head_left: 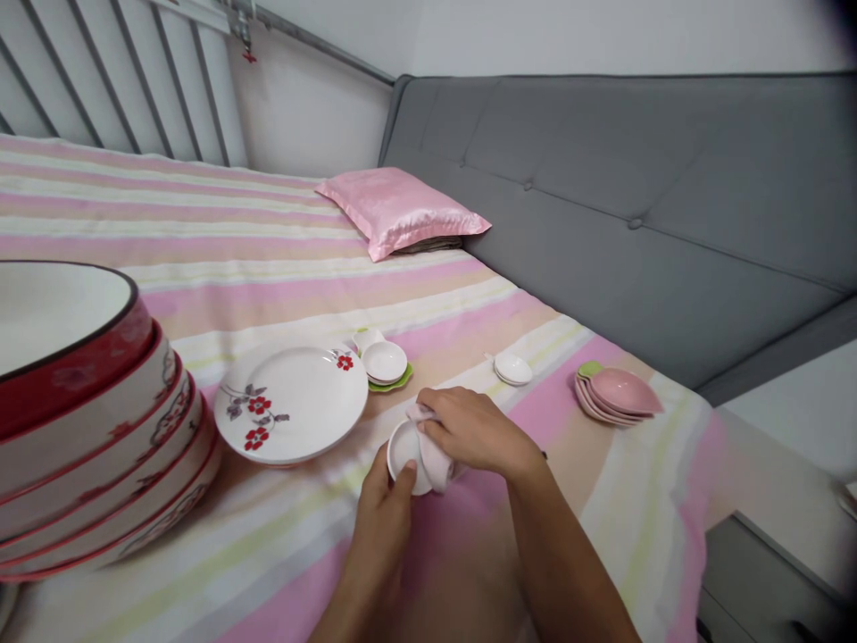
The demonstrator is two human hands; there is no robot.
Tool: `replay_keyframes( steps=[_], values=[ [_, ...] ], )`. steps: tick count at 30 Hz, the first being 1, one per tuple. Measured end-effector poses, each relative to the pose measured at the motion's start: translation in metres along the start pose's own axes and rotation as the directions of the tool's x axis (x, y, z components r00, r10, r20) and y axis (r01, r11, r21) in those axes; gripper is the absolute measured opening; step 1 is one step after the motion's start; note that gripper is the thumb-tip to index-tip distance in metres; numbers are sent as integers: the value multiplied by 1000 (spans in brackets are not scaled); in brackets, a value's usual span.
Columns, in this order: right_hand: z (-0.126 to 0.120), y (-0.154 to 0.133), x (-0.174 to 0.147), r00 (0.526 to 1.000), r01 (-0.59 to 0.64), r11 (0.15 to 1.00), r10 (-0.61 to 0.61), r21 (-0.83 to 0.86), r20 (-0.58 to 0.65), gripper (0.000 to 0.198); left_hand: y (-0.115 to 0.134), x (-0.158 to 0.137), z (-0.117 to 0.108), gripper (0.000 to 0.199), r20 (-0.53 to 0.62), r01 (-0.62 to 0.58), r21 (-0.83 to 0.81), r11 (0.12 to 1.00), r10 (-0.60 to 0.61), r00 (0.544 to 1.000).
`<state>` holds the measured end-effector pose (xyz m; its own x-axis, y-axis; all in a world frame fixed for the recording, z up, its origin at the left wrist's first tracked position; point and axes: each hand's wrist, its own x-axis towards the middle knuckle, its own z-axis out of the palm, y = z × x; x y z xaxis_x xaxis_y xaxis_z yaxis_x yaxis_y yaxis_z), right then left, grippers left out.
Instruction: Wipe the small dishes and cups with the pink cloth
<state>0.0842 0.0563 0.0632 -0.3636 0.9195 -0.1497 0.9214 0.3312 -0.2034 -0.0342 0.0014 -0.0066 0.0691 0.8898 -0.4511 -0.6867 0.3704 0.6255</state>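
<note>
My left hand grips a small white dish by its near rim, the thumb lying over the inside. Bunched in my right hand is a pale pink cloth, which rests against the dish's right side and covers part of it. Just beyond my hands sit small white dishes on a green-edged, leaf-like piece. To their left lies a white plate with red flowers, on top of another piece whose edge shows beneath.
A tall stack of red-and-white bowls stands at the left. White spoon-like dishes and stacked pink leaf-shaped dishes lie to the right on the striped bedspread. Behind are a pink pillow and grey headboard.
</note>
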Motion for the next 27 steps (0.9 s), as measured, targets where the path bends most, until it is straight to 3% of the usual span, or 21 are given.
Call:
replay_keyframes(
  steps=[5, 9, 15, 20, 27],
  values=[
    [3, -3, 2, 993, 122, 989, -121, 88, -10, 4, -1, 8, -10, 39, -3, -51, 61, 997, 51, 999],
    [6, -4, 4, 983, 184, 972, -185, 147, -10, 11, 0, 9, -12, 38, -8, -60, 85, 995, 61, 998],
    [6, -2, 3, 992, 116, 976, -122, 184, 24, 10, -1, 2, -5, 42, 46, -191, 235, 953, 185, 982],
    [3, 1, 0, 994, 74, 985, -85, 158, 67, 18, -4, 2, -3, 44, 1, -214, 134, 968, 216, 976],
    [-1, 3, -1, 995, 51, 995, -59, 91, 84, 22, -3, -3, 1, 44, 29, -195, 91, 977, 193, 981]
  ],
)
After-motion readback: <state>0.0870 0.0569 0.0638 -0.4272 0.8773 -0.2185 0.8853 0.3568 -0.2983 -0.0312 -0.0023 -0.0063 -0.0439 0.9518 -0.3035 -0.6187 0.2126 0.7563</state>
